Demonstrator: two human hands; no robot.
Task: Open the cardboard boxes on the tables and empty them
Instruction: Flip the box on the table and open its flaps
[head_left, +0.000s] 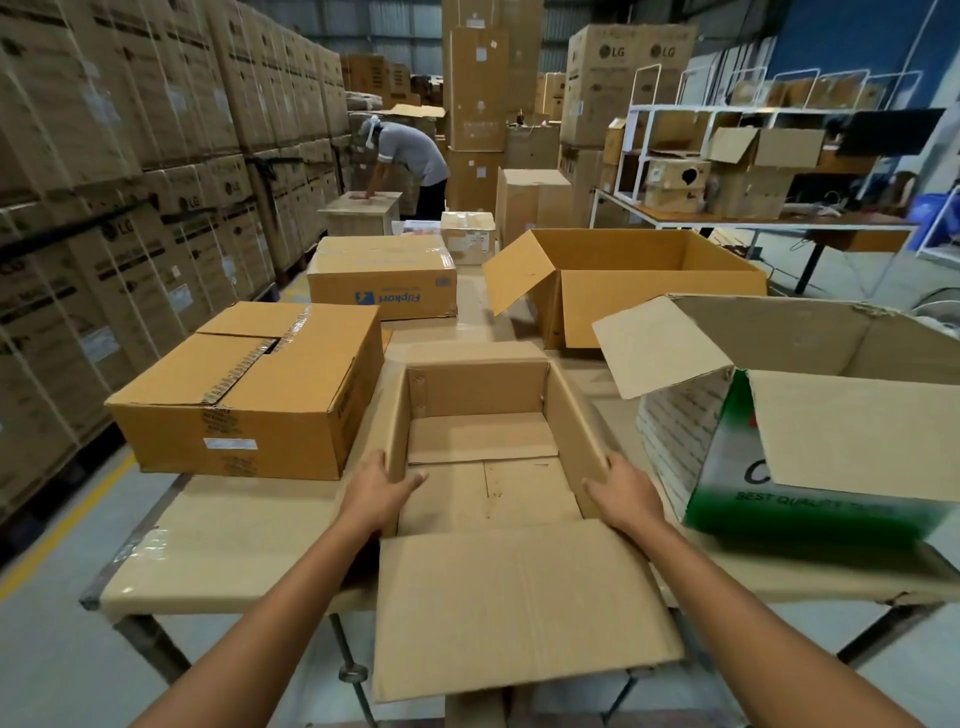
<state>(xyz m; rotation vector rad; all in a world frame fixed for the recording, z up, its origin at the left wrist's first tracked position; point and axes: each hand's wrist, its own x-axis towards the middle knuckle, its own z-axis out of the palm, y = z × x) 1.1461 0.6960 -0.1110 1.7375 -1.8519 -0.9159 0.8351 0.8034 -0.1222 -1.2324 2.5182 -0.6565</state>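
Both hands hold one carton. The left hand (382, 488) grips the left wall of the middle box (478, 387), and the right hand (623, 491) grips its right wall. Each thumb is hooked over the rim to the inside, with the fingers outside. This box stands open at the middle of the desk's (234, 535) near edge. Its inner bottom flaps are in full view, and its near flap (519, 613) hangs out over that edge.

Six boxes can be counted on the desk, three open and three closed. Just left of the held one sits a closed taped box (249, 395), near the left edge. Just right of it, a white-and-green printed box (779, 441) gapes open. Farther back are a large open box (649, 280) on the right, a closed Flipkart box (382, 275) on the left, and a small closed box (467, 236) behind that.

Beyond the far edge a second person (405, 156) bends over a wooden crate (361, 210). Stacked LG cartons (130, 156) wall the left side, and a white rack (727, 150) holds more boxes far right.
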